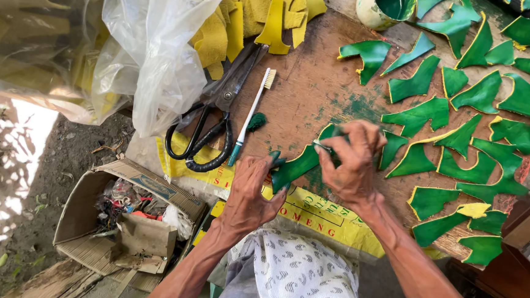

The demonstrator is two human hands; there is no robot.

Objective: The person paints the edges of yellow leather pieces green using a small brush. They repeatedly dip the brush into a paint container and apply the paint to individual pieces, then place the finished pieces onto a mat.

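Observation:
My left hand point(250, 188) pinches the near end of a curved yellow piece coated in wet green paint point(298, 164), holding it down on the brown wooden board point(309, 84). My right hand point(353, 160) is closed over the piece's far end, its fingertips stained green and gripping a small dark applicator that I cannot make out clearly. Several more green-painted pieces point(462, 139) lie spread over the board to the right.
Large black-handled scissors point(215, 118) and a toothbrush point(252, 114) with a green handle lie left of my hands. A pile of unpainted yellow pieces point(254, 16), a clear plastic bag point(155, 44), a green paint tub point(384, 6), and an open cardboard box point(129, 217) surround the board.

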